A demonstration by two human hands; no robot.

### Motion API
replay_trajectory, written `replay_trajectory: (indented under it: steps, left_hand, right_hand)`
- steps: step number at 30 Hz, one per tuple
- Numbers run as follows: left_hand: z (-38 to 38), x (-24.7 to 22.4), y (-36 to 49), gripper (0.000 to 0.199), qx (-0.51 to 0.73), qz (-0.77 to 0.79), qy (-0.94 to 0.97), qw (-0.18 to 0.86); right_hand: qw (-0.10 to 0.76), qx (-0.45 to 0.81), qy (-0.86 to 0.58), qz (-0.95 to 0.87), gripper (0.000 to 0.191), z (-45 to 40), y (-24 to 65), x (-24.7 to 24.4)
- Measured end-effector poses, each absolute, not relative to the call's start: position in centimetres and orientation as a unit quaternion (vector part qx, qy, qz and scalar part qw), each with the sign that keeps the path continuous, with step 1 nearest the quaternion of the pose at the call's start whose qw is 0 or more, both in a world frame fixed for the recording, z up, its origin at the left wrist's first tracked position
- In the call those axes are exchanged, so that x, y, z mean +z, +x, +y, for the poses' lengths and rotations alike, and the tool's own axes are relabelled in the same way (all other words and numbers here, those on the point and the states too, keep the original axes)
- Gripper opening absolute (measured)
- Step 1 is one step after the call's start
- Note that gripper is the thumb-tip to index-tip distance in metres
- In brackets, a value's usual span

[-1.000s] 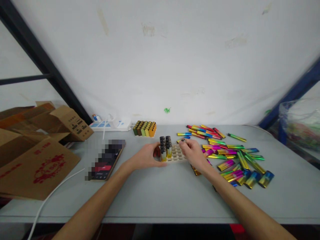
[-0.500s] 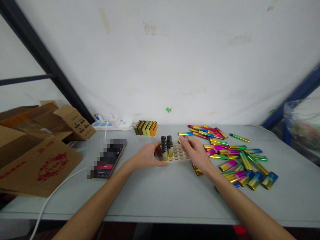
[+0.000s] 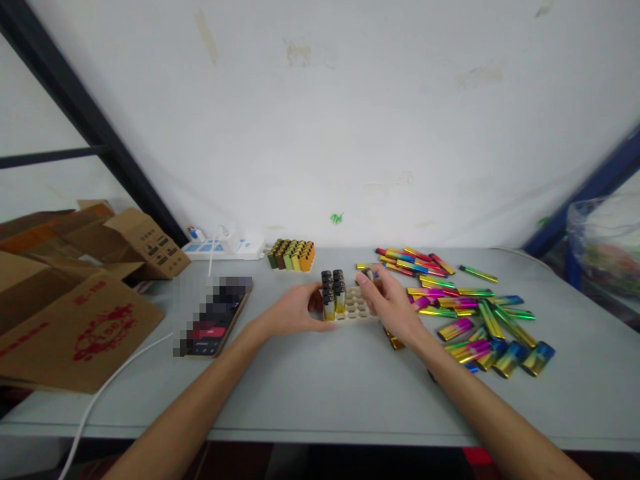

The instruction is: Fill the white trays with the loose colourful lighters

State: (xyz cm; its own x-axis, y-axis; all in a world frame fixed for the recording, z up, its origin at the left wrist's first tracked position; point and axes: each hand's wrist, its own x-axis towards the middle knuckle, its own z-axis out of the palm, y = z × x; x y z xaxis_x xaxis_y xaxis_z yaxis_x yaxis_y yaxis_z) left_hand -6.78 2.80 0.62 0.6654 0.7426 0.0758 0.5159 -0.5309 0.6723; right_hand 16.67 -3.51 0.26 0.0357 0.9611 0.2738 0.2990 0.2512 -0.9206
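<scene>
Grey tabletop [image 3: 300,387]: left hand [image 3: 297,311] grips the pale holed tray [image 3: 356,319] beside its upright lighters [image 3: 341,301], right hand [image 3: 391,301] pinches a probable lighter [image 3: 369,273] near the far-right corner; reads as mid-loading, next move needs free-hole alignment.

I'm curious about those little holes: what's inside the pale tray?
In the pale tray, black-topped lighters stand upright at the left end, with open holes beside them. The right hand hides part of the right end, so I can't see inside there.
</scene>
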Motion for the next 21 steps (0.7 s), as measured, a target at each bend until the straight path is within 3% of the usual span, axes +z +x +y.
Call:
replay_trajectory:
  steps: [7,13,21]
  left_hand:
    - [2.9,0.4,-6.8,0.055,0.177,0.368,0.858,0.312]
    - [2.9,0.5,-6.8,0.056,0.176,0.369,0.858,0.312]
    - [2.6,0.8,-6.7,0.056,0.182,0.370,0.854,0.318]
  right_hand:
    - [0.497,0.129,-0.467,-0.720,0.031,-4.1,16.9,1.7]
    - [0.424,0.202,-0.492,-0.733,0.037,-4.5,16.9,2.0]
    - [0.350,0.177,-0.466,-0.793,0.024,-4.1,16.6,0.4]
